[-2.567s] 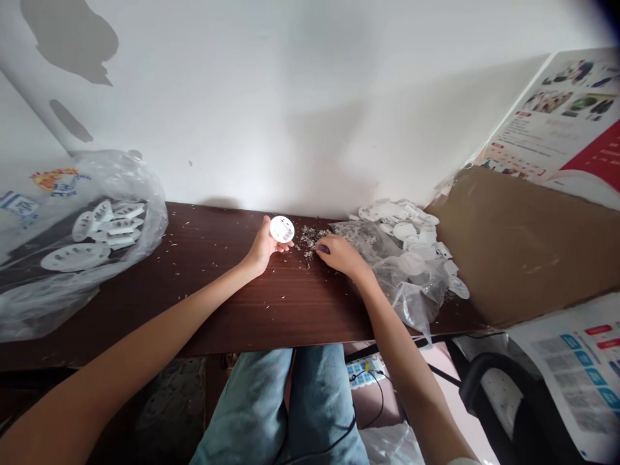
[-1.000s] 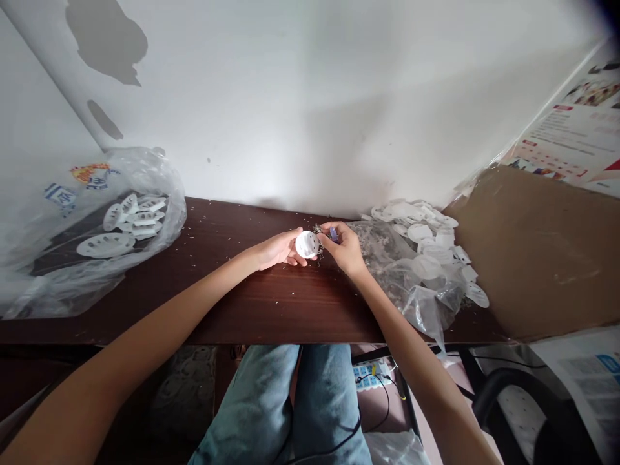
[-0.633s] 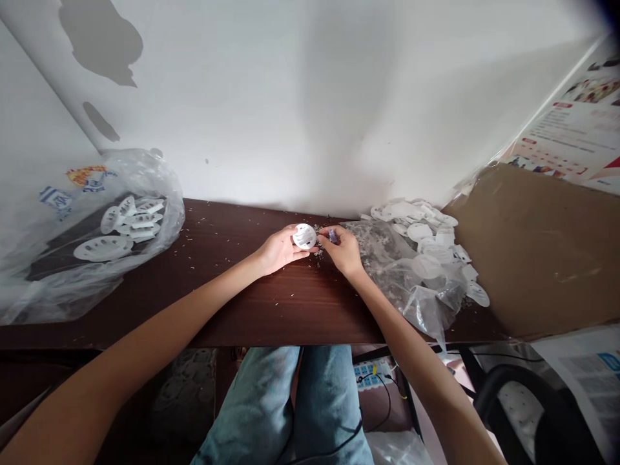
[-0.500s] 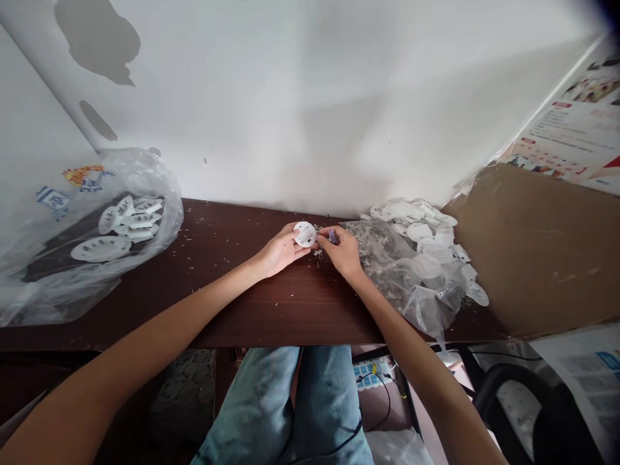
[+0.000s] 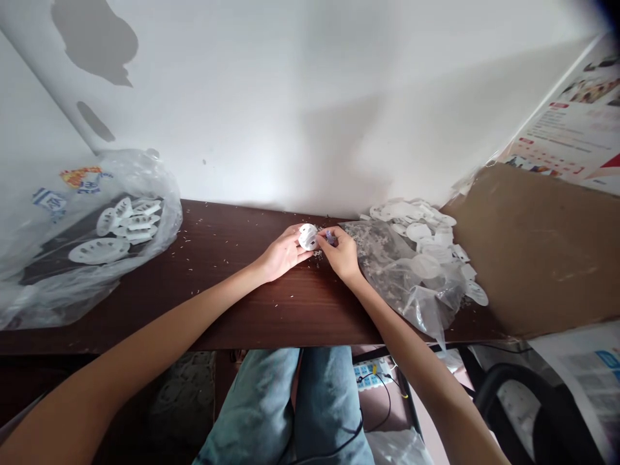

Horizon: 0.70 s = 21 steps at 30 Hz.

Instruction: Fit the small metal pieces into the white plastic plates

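The left hand (image 5: 283, 254) grips a white perforated plastic disc (image 5: 307, 237) above the dark wood tabletop (image 5: 232, 310); the right hand (image 5: 343, 255) pinches a small purple piece (image 5: 330, 237) just beside it, a plastic bag (image 5: 426, 271) of white discs at 3 o'clock

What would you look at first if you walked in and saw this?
Your eye would go first to the two hands in the middle of the dark wooden desk: the left hand holds a white plastic disc with holes, beside the right hand, which pinches a small purple piece. Next come the white discs and in clear plastic bags and on both sides, and pale flecks scattered over the desk.
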Available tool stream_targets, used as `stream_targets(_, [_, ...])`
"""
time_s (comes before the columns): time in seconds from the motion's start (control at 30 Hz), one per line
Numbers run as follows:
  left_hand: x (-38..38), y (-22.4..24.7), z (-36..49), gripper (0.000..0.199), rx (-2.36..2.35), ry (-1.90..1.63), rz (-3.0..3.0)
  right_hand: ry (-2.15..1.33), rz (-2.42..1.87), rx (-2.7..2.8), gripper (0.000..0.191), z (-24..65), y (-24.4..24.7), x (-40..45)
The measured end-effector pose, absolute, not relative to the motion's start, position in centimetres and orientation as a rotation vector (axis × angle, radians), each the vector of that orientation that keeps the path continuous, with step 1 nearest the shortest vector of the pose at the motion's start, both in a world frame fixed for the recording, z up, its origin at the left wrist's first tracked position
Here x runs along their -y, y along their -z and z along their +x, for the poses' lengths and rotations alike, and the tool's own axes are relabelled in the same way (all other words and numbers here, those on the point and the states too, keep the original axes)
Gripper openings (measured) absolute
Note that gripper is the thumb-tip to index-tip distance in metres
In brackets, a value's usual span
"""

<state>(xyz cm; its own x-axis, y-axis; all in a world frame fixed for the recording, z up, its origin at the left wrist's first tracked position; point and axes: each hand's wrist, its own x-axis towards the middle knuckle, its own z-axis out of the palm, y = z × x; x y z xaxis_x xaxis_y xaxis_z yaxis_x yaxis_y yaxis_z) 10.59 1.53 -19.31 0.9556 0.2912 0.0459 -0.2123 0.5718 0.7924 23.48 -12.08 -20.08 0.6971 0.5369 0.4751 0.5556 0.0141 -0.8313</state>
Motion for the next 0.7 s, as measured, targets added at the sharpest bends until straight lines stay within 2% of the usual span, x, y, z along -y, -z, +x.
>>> stream_targets(0.3, [-1.33,19.60,10.63,0.032,-0.091,-0.285,0.890,0.069,-1.664,0.999,0.015,23.50,19.93,12.21])
stream_targets(0.7, [-1.18,19.81,10.77,0.026,-0.118,-0.320,0.887,0.038,-1.736,1.003,0.020,23.67,19.86,12.27])
